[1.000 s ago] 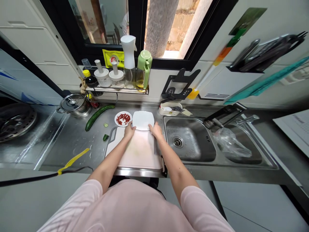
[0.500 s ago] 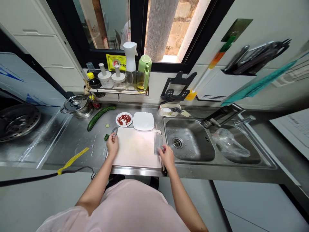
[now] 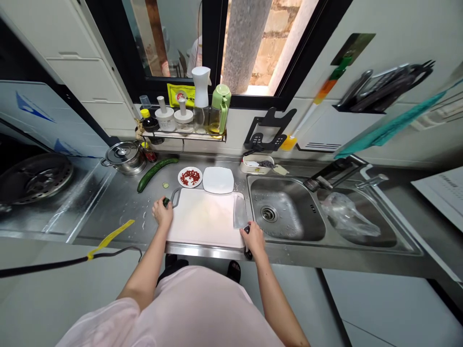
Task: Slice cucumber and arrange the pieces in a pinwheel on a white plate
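My left hand pinches a small dark green cucumber piece beside the handle cut-out of a white cutting board. My right hand grips the black handle of a wide-bladed kitchen knife at the board's near right corner, with the blade running along the right edge. Beyond the board lie a white square plate and a small round plate of chopped red chilli. Further left are a whole cucumber and one thin cucumber slice.
A steel sink lies right of the board, with a plastic bag in its second basin. A lidded steel pot and a stove burner are at left. A bottle shelf runs along the back wall.
My left hand has moved to the board's left edge and picked up the cucumber piece from the counter. My right hand has moved down to the near right corner, holding the knife handle.
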Tool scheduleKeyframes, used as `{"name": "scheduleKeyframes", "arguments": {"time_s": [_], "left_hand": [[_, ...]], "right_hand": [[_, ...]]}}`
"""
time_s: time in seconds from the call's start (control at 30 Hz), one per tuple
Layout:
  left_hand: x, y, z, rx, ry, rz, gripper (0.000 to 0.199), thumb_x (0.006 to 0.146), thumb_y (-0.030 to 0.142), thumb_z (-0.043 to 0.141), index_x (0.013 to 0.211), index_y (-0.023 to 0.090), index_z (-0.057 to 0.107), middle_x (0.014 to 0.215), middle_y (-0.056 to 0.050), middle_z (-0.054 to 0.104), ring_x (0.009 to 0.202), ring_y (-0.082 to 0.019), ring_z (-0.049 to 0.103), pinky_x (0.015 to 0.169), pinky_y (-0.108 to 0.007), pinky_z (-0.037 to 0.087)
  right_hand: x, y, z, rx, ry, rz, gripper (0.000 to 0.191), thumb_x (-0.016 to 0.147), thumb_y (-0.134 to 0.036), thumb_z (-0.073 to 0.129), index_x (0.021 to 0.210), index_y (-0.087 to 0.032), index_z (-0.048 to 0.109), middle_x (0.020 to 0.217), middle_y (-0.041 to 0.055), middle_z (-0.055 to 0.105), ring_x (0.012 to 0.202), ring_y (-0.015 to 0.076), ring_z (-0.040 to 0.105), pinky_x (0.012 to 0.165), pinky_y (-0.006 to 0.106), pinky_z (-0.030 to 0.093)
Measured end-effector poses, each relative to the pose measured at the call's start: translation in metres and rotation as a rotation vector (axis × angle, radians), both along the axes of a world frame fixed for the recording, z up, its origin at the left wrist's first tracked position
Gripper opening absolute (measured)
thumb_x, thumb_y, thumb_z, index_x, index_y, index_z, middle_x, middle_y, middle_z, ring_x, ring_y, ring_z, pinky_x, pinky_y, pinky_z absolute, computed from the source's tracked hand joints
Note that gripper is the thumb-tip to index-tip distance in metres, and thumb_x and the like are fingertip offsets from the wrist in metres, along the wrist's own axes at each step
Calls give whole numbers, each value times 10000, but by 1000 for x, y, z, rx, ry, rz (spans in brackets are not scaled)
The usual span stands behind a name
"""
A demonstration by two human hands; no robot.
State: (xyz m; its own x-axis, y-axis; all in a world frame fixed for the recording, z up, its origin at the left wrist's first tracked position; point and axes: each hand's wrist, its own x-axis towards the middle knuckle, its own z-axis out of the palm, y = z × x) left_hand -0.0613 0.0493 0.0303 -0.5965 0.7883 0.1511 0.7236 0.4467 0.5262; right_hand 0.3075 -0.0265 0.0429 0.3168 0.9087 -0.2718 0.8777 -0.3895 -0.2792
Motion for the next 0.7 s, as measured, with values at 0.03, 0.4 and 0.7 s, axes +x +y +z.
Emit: {"name": "scheduleKeyframes", "arguments": {"time_s": [0.03, 0.4, 0.7], "left_hand": [[-1, 1, -1, -11, 2, -4, 375, 824, 354, 517, 1183, 247, 525, 1178, -112, 515, 1085, -300, 456, 903, -457, 362], [-12, 7, -8, -62, 6, -8, 372, 828, 351, 515, 1180, 230, 526, 1161, -123, 541, 1066, -306, 487, 877, -452, 369], [-23, 12, -13, 38, -68, -45, 338, 812, 312, 550, 1123, 179, 566, 1085, -118, 584, 1006, -257, 501, 892, -438, 363]], "right_hand": [[0, 0, 0, -2, 1, 2, 452, 804, -395, 548, 1191, -169, 490, 1163, 111, 561, 1081, 247, 504, 831, 288, 383], [4, 3, -3, -35, 20, 5, 513, 796, -416, 547, 1238, -164, 481, 1175, 128, 576, 1062, 244, 541, 818, 296, 405], [14, 7, -4, -13, 26, -1, 416, 773, -377, 549, 1126, -157, 542, 1040, 119, 646, 957, 234, 597, 737, 273, 407]]}}
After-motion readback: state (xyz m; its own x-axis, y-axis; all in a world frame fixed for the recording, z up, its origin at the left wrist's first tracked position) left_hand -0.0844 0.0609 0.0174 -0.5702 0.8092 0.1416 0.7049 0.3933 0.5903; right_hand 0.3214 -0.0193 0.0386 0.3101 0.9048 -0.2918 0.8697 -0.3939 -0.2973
